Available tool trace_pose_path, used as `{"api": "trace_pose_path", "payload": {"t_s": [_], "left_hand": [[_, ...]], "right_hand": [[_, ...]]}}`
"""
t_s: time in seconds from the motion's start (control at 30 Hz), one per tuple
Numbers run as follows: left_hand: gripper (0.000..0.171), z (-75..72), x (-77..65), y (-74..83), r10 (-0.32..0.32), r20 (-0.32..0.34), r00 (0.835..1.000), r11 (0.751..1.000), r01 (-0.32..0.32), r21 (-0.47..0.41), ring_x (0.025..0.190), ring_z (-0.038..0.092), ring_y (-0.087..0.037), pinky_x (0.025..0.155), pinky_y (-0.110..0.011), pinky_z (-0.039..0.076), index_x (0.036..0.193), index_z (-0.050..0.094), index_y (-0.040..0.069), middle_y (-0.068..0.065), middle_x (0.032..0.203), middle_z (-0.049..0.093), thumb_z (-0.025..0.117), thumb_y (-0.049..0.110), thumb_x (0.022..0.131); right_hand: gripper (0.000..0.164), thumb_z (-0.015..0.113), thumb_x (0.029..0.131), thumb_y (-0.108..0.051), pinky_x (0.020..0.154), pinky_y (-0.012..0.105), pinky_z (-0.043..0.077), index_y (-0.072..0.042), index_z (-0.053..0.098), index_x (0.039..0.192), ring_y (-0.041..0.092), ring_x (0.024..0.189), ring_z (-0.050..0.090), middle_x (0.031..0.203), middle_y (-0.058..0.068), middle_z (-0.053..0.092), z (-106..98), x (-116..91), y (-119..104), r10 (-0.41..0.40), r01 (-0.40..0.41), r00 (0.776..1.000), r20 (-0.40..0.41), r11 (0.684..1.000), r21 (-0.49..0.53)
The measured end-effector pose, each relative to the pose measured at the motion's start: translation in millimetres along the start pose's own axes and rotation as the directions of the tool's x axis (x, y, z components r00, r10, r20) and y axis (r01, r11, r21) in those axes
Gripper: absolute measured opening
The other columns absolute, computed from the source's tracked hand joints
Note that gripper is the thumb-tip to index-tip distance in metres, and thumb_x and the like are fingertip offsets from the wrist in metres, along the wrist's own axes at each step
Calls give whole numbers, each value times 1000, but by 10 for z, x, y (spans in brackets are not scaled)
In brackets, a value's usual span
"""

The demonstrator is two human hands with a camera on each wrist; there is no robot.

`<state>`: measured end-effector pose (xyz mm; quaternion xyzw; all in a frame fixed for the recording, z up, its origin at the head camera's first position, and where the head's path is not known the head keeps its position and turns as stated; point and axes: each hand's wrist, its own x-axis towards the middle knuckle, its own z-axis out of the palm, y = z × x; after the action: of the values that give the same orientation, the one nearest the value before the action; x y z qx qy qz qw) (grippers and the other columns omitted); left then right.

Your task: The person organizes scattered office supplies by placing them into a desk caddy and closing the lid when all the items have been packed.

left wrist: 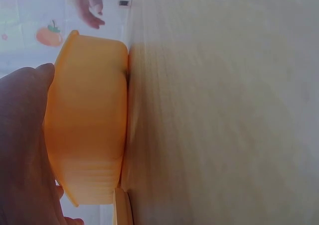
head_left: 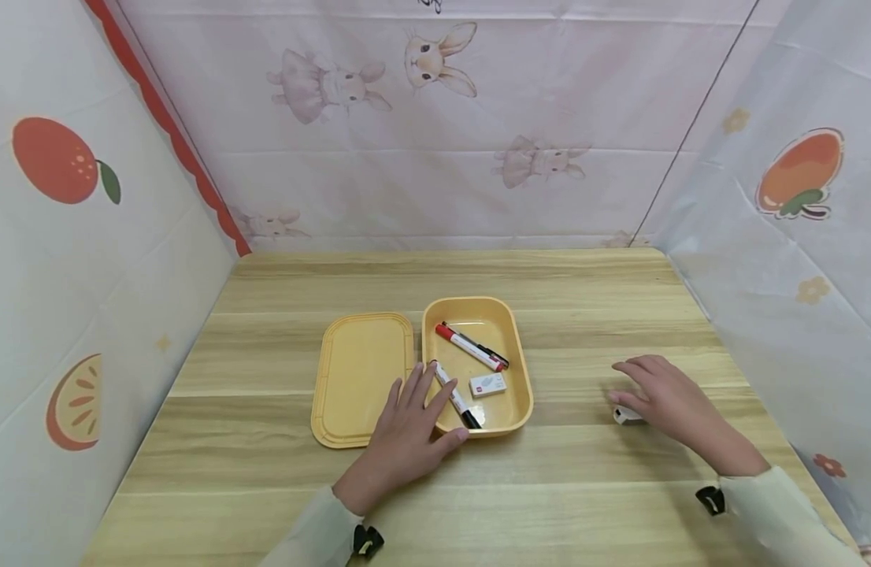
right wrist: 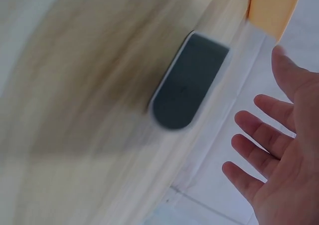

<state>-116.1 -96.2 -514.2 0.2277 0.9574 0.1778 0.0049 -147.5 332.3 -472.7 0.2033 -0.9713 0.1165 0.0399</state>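
A yellow box (head_left: pixel 522 378) stands uncovered on the table. Inside lie a red-capped marker (head_left: pixel 471 347), a dark pen (head_left: pixel 491 352), a marker with a black end (head_left: pixel 458 400) and a white eraser (head_left: pixel 487 385). My left hand (head_left: pixel 407 441) rests with spread fingers over the box's near left rim; in the left wrist view its thumb (left wrist: pixel 46 75) touches the upper edge. My right hand (head_left: pixel 665 398) hovers, fingers extended and apart, above a small white item (head_left: pixel 627 415). The right wrist view shows this item's dark grey face (right wrist: pixel 187 83) with one rounded end, apart from the palm.
A yellow lid (head_left: pixel 365 378) lies flat just left of the box, right beside its wall. The wooden table (head_left: pixel 549 504) is bordered by printed cloths at the back (head_left: pixel 421 189) and on both sides.
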Motion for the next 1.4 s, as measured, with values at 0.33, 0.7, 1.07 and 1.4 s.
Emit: {"api": "trace_pose_path", "payload": {"t_s": [0.33, 0.7, 1.07, 1.4], "left_hand": [[82, 15, -1, -9, 1, -7, 1000, 1000, -1, 11, 158, -8, -23, 125, -56, 4, 164, 27, 31, -7, 173, 6, 28, 79, 97], [81, 2, -7, 3, -3, 4, 1000, 1000, 3, -2, 158, -8, -23, 125, -55, 3, 163, 27, 31, -7, 173, 6, 31, 78, 97], [81, 7, 8, 0, -5, -6, 1000, 1000, 5, 10, 158, -8, -22, 125, -55, 3, 163, 27, 31, -6, 173, 5, 30, 78, 97], [81, -6, 10, 5, -6, 6, 1000, 1000, 6, 6, 158, -7, -23, 125, -54, 3, 163, 28, 31, -7, 173, 5, 31, 78, 97]], "right_hand": [[52, 75, 94, -33, 99, 62, 43, 1, 64, 132, 46, 120, 55, 127, 24, 63, 7, -187, 127, 57, -57, 998, 17, 998, 25], [58, 81, 88, -32, 99, 63, 44, 1, 64, 133, 46, 119, 55, 125, 25, 64, 33, -296, 218, 48, -49, 999, 25, 998, 32], [64, 83, 85, -32, 98, 66, 44, 2, 62, 135, 50, 120, 54, 129, 28, 61, 63, -397, 306, 56, -62, 995, 86, 995, 75], [65, 87, 80, -26, 97, 64, 46, 3, 64, 132, 49, 117, 58, 126, 26, 64, 103, -426, 360, 31, -35, 997, 70, 997, 65]]}}
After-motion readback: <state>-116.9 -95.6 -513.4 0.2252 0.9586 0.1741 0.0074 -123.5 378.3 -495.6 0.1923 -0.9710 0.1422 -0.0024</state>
